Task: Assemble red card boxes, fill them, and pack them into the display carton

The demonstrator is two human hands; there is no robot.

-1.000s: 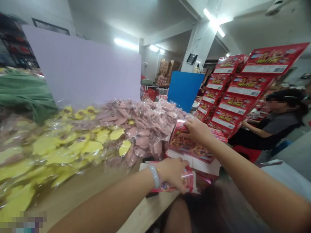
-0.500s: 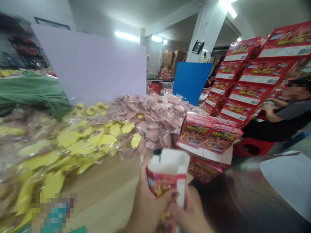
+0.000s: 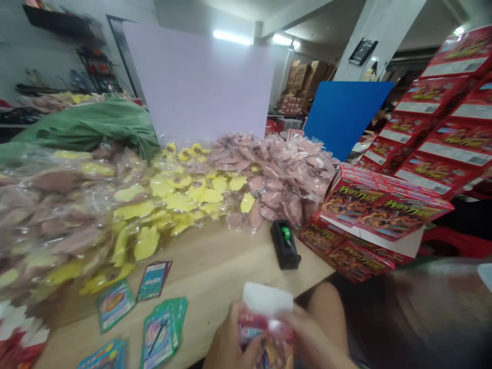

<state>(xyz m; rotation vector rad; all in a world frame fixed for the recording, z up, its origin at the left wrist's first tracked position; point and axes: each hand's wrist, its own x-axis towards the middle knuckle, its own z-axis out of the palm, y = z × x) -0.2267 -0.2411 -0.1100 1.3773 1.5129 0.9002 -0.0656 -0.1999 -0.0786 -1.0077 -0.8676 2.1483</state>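
Observation:
A small red carton (image 3: pixel 269 346) with a raised white flap (image 3: pixel 267 297) is held low in front of me, near the table's front edge. My left hand (image 3: pixel 228 338) is closed around its left side, thumb across the printed front. At the upper right, my right hand (image 3: pixel 307 328) grips the carton by the flap's base; its fingers are partly blurred. Several green-edged cards (image 3: pixel 163 328) lie left of my hands, beside a single card (image 3: pixel 115 306), a small teal stack (image 3: pixel 151 281) and blue cards (image 3: pixel 103 354).
A black tape dispenser (image 3: pixel 284 245) stands beyond my hands. Bagged yellow pieces (image 3: pixel 180 200) and pinkish pieces (image 3: pixel 277 174) are heaped across the back. Red display boxes (image 3: pixel 357 205) sit at the right, with a tall stack (image 3: pixel 442 128) behind. White-and-red cartons (image 3: pixel 23 333) lie at the lower left.
My view has swung left and down, bringing the cards and tape dispenser into sight. The carton has come lower and nearer, and my right hand has moved up to its open end.

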